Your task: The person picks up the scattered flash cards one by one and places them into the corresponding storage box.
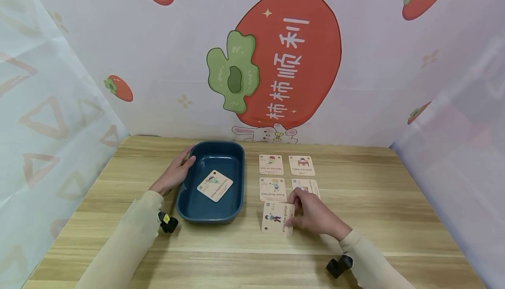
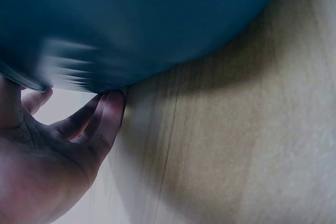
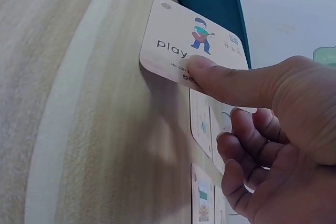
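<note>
A "play the guitar" flashcard (image 1: 276, 218) is pinched between the thumb and fingers of my right hand (image 1: 315, 214). In the right wrist view the same card (image 3: 178, 40) is tilted and held above the table, with the thumb across its printed face. My left hand (image 1: 175, 173) grips the left side of a dark blue plastic basin (image 1: 210, 218), thumb at the rim. From the left wrist view, the left fingers (image 2: 107, 116) press against the basin's outer wall (image 2: 157, 19). Inside the basin lies a "play badminton" flashcard (image 1: 215, 186), turned at an angle.
Right of the basin, cards lie in two columns: "play on the slide" (image 1: 271, 165), "take a break" (image 1: 302, 166), "play ping-pong" (image 1: 272, 190) and one partly covered card (image 1: 307, 186) by my right hand. A printed cloth wall (image 1: 355, 122) rises behind the wooden table (image 1: 367, 192).
</note>
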Action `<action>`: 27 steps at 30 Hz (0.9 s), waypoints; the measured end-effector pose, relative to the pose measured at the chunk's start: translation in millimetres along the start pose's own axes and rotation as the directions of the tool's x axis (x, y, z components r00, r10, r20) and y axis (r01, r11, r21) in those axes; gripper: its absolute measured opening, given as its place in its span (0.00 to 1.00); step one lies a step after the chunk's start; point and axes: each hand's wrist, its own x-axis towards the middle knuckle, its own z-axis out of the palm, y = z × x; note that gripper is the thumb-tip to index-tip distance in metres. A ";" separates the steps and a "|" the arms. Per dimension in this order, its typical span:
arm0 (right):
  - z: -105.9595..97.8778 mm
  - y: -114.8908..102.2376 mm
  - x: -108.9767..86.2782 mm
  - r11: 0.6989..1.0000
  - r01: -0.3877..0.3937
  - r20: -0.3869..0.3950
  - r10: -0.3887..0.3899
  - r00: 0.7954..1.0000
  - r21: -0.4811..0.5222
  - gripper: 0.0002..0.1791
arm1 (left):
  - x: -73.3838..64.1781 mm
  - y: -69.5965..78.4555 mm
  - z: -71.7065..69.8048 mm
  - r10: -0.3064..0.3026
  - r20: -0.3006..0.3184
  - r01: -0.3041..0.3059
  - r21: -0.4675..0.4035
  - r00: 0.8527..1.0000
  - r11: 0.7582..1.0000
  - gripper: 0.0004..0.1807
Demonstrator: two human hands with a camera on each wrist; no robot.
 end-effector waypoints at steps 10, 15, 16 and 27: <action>-6.8 -2.4 -1.6 0.999 0.013 0.035 -0.014 0.999 0.033 0.19 | 1.3 -0.3 0.5 -0.008 -0.001 0.008 0.000 1.000 1.000 0.34; -7.9 -1.6 -1.6 0.999 0.036 0.016 -0.037 0.999 0.026 0.14 | 1.3 -0.6 0.4 -0.004 -0.001 0.004 0.004 1.000 1.000 0.34; -8.0 -1.5 -1.7 0.999 0.041 0.009 -0.041 0.999 0.023 0.13 | 1.2 -0.6 0.3 -0.002 0.000 0.002 0.003 1.000 1.000 0.34; -10.4 -1.0 -2.4 0.997 0.067 -0.023 -0.067 0.998 0.035 0.03 | 1.5 -0.2 0.4 -0.005 -0.003 0.005 -0.001 1.000 1.000 0.34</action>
